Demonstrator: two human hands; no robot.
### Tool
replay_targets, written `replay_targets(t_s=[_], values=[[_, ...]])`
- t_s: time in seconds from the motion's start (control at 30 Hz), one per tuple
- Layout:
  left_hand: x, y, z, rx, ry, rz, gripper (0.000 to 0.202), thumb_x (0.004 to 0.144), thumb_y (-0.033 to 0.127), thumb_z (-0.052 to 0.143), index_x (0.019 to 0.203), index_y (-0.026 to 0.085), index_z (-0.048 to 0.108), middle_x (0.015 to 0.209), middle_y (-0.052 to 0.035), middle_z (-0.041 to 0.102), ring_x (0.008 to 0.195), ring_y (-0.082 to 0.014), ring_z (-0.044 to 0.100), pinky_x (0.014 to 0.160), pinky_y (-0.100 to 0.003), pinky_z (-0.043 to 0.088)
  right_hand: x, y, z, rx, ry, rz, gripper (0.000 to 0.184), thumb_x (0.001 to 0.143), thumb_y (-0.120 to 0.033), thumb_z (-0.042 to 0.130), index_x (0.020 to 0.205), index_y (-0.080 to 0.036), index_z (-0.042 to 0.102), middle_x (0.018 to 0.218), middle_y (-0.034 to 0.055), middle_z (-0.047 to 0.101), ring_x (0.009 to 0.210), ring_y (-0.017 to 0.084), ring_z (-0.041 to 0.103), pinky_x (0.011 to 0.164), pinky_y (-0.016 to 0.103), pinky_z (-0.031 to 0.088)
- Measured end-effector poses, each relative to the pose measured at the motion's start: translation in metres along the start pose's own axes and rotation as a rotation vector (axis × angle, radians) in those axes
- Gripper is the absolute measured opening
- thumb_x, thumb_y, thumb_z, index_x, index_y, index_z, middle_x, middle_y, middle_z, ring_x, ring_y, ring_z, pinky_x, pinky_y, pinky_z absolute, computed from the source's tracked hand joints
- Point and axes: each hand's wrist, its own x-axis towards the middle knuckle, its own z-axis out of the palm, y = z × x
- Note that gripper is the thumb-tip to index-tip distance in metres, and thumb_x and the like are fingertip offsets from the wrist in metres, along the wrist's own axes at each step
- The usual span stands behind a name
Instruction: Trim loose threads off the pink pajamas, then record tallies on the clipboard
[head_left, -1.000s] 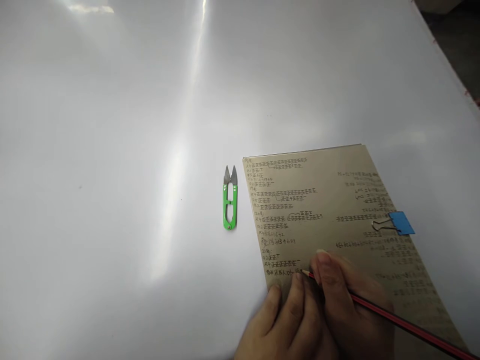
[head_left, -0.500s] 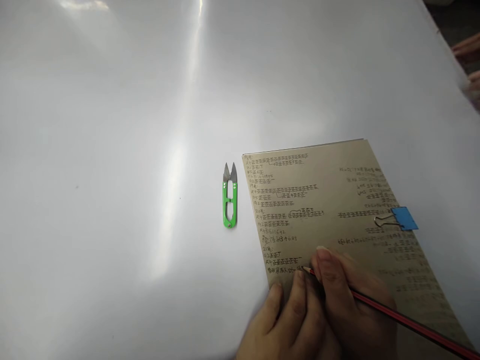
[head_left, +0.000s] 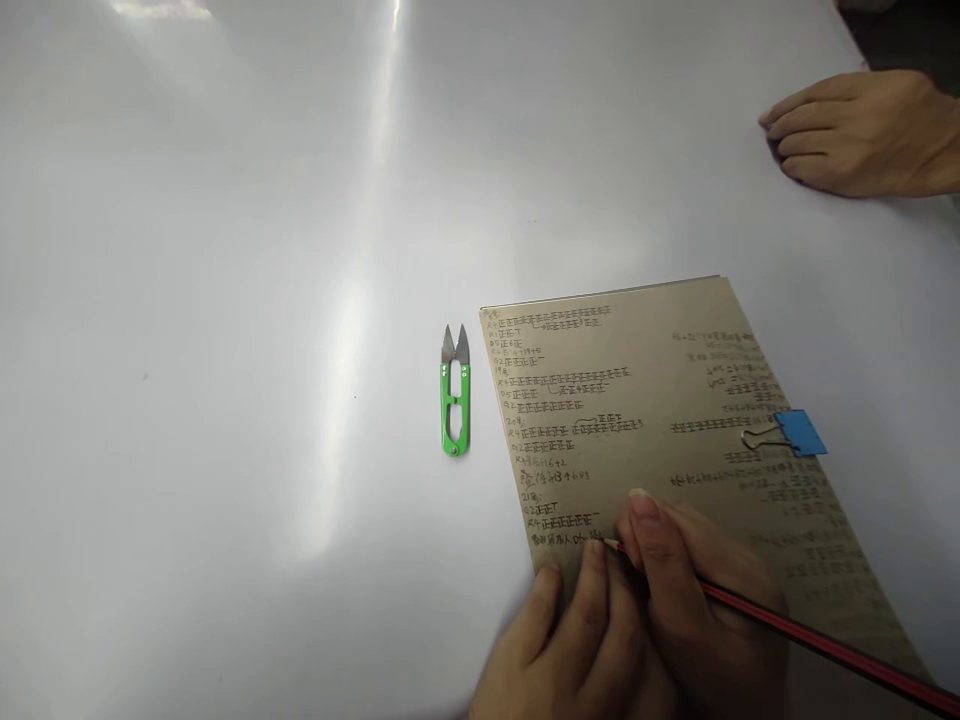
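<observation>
My right hand (head_left: pixel 697 590) is closed around a red and black pencil (head_left: pixel 795 625), its tip on the last written line of a tan sheet of paper (head_left: pixel 660 350). Rows of handwritten tally marks run down the sheet's left side, with fainter upside-down writing at the right. My left hand (head_left: pixel 577 640) lies at the sheet's lower left, fingers stretched out and pressing on the paper just beside the pencil tip. A blue binder clip (head_left: pixel 799 432) grips the right edge of the paper.
Green thread snips (head_left: pixel 455 395) lie left of the paper, blades pointing away from me. Another person's hand (head_left: pixel 862 135) rests on the glossy white table (head_left: pixel 187 400) at the upper right, near the table's edge.
The other person's hand has come in from the right edge onto the table. The pencil has added a little writing on the bottom line, while my left hand stays in place.
</observation>
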Motion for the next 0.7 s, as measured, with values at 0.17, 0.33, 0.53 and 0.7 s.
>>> replay_targets(t_s=[0.17,0.33,0.53,0.7], values=[[-0.0022,-0.0007,0.0001,0.030,-0.014,0.042,0.027,0.087,0.014,0.040,0.091,0.019,0.066,0.102,-0.0022,0.068,0.108,-0.0202,0.056,0.079,-0.032,0.047,0.0003,-0.0030,0.0019,0.009,0.028,0.067,0.037,0.091,-0.029,0.042,0.055,-0.021,0.044,0.046,-0.0036,0.046,0.044,0.010,0.045,0.053,0.025,0.039],[-0.0035,-0.0008,0.0001,0.033,-0.007,0.023,0.027,0.088,0.014,0.038,0.091,0.019,0.065,0.102,-0.0016,0.068,0.107,-0.0191,0.056,0.080,-0.032,0.047,0.0008,-0.0040,0.0021,-0.021,0.013,0.067,0.038,0.091,-0.031,0.041,0.055,-0.021,0.044,0.046,-0.0030,0.045,0.044,0.011,0.045,0.052,0.026,0.039],[-0.0062,-0.0003,0.0001,0.033,-0.027,0.036,0.025,0.087,0.015,0.041,0.093,0.018,0.065,0.105,-0.0024,0.067,0.111,-0.0207,0.054,0.081,-0.033,0.047,0.0023,-0.0027,0.0012,-0.035,-0.002,0.036,0.038,0.091,-0.030,0.040,0.054,-0.022,0.043,0.046,-0.0025,0.046,0.044,0.011,0.047,0.051,0.026,0.039],[-0.0049,0.0007,-0.0016,0.018,-0.043,0.015,0.025,0.087,0.015,0.041,0.092,0.019,0.065,0.106,-0.0018,0.066,0.112,-0.0205,0.053,0.083,-0.033,0.046,0.0034,-0.0027,0.0006,-0.025,-0.017,-0.027,0.037,0.091,-0.025,0.041,0.054,-0.021,0.042,0.046,-0.0032,0.045,0.042,0.010,0.043,0.050,0.026,0.037]])
